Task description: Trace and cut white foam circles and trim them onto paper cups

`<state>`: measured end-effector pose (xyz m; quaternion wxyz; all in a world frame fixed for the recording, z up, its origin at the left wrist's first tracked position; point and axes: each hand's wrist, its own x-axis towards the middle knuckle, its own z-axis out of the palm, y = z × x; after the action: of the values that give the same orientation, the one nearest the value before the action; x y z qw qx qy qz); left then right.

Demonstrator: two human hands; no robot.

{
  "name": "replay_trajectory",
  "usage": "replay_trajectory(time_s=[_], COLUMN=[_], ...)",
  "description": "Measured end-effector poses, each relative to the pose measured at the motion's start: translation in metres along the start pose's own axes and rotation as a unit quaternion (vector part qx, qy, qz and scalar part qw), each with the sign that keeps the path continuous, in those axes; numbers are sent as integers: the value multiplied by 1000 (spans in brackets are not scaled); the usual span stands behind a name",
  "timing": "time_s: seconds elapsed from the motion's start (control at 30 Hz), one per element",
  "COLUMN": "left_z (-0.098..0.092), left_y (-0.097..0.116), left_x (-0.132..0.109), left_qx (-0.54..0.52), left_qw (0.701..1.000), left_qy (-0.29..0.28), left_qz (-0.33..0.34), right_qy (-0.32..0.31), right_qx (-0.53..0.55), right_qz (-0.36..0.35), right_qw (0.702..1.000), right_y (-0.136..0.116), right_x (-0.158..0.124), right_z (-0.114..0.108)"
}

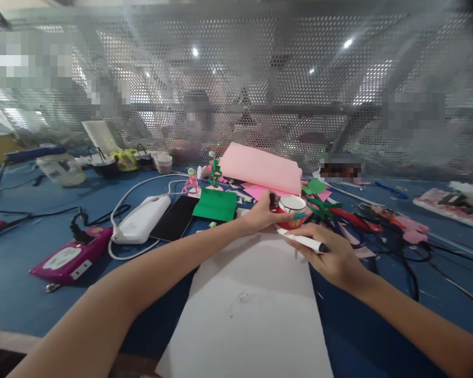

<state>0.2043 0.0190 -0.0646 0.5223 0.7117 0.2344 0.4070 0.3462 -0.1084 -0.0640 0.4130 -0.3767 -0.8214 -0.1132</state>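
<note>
My left hand (pixel 262 212) is closed around a small red paper cup (pixel 289 223) with a white inside, which stands at the far end of a long white sheet (pixel 256 304). Dark lines mark the cup's inner wall. A small black piece (pixel 273 199), perhaps a cap, shows at my left fingers. Between the fingers of my right hand (pixel 335 257) is a white marker (pixel 305 241) with a black end. Its other end points at the lower front of the cup; whether the tip touches is hidden.
Left of the sheet lie a green paper piece (pixel 215 205), a black phone (pixel 175 218), a white power bank (pixel 144 219) with its cable, and a magenta power strip (pixel 76 257). Pink paper (pixel 260 165) stands behind. Red-handled scissors (pixel 357 219) and cables lie right; a perforated screen (pixel 236 94) closes the back.
</note>
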Motion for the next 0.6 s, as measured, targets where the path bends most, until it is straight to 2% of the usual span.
replay_trajectory(time_s=[0.37,0.6], left_z=[-1,-1], left_y=[3,1], left_x=[-2,-1], left_qx=[26,7], left_qw=[1000,1000], left_qy=[-11,-12], left_qz=[-5,-2], right_qy=[-32,-52], right_qx=[-13,-54], right_qz=[-19,-40], right_qw=[999,996], right_y=[-2,2], right_x=[7,7], right_z=[7,13])
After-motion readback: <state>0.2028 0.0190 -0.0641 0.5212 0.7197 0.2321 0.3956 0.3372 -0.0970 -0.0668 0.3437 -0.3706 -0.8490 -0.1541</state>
